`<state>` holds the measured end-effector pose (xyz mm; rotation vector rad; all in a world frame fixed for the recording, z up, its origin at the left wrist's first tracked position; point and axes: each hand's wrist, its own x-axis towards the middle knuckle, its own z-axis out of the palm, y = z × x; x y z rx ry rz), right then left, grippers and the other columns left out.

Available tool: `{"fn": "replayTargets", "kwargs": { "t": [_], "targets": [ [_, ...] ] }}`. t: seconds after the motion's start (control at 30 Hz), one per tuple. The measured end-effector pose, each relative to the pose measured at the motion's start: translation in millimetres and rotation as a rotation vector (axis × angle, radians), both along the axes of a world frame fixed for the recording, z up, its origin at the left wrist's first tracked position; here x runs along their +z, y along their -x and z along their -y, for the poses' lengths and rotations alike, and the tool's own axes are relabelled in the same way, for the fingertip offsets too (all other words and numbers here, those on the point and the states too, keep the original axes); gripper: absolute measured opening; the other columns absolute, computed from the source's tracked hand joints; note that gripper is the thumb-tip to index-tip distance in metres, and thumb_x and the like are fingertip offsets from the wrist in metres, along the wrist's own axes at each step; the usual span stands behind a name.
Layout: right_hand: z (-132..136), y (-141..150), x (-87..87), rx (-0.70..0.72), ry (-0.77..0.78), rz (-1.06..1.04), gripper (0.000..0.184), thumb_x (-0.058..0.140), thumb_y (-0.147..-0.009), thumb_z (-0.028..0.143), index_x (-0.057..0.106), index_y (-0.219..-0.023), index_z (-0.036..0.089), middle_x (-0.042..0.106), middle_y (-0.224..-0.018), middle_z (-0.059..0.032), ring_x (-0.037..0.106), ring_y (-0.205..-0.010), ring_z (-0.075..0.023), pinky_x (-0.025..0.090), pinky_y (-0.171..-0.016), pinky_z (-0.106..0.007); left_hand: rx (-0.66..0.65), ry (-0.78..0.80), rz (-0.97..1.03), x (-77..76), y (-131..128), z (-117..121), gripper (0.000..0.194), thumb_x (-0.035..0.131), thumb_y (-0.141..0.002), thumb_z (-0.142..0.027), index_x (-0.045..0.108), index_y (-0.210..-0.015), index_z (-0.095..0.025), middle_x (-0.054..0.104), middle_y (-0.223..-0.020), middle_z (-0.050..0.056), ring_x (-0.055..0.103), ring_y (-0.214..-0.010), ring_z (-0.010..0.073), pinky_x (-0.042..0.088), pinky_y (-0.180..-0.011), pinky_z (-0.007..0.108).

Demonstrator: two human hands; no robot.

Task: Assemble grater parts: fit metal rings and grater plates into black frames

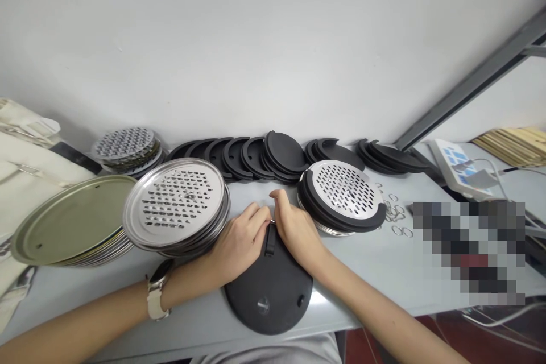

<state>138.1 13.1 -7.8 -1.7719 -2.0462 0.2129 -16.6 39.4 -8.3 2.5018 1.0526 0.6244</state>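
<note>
A black plastic disc [268, 290] lies flat on the pale grey table [358, 273], its near rim almost at the table's near edge. A black strap [270, 240] stands up at its far edge. The left hand [243, 240] and right hand [296, 230] meet over that spot, and their fingers come together around a bit of metal [272, 220]. It is too small and hidden to tell whether either hand clamps it.

Space around the hands is tight on the far side. A stack of steel grater plates [177, 205] sits just beside the left hand, and a grater plate in a black ring [341, 193] sits just beyond the right fingers. Farther left lies a stack of plates with greenish backs [72, 219], overlapping the steel stack. Loose metal rings [396, 216] are scattered to the right, and tabletop runs between them and the right forearm [362, 313].

Black ring pieces [239, 156] stand in a row along the wall [264, 40] at the table's far edge, with another grater stack [125, 151] at their left end. A watch [157, 290] sits on the left wrist. Part of the right side is blurred out by pixelation.
</note>
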Motion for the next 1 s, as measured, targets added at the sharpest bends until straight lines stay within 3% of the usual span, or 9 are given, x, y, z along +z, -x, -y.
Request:
{"fn": "replayTargets", "kwargs": {
  "t": [0.6,0.83,1.0],
  "targets": [
    [-1.3,1.1,-0.3,-0.033,0.001,0.054,0.021,0.033,-0.090,0.010,0.045,-0.107,0.014,0.057,-0.060,0.0004,0.058,-0.052,-0.0184,0.032,-0.046,-0.024,-0.050,-0.017,0.016,-0.9,3.3,0.3,0.019,0.038,-0.096,-0.015,0.051,-0.083,-0.019,0.052,-0.081,0.001,0.055,-0.074,0.0152,0.042,-0.068,0.027],
    [-1.3,2.3,0.5,-0.023,-0.012,-0.029,0.024,0.035,-0.085,0.004,0.042,-0.105,0.015,0.061,-0.074,-0.0049,0.061,-0.064,-0.0189,0.043,-0.057,-0.025,-0.066,-0.012,0.060,-2.3,3.6,-0.7,0.021,0.039,-0.096,-0.014,0.056,-0.084,-0.019,0.055,-0.082,0.001,0.058,-0.075,0.0144,0.044,-0.068,0.026],
    [-0.2,2.3,0.5,-0.021,0.041,-0.023,0.025,0.037,-0.086,0.004,0.042,-0.108,0.015,0.061,-0.074,-0.0040,0.061,-0.064,-0.0190,0.043,-0.057,-0.026,-0.068,-0.011,0.091,-1.3,4.3,-0.3,0.021,0.040,-0.095,-0.013,0.059,-0.088,-0.019,0.060,-0.084,0.001,0.062,-0.079,0.0147,0.046,-0.072,0.026]
  ]
}}
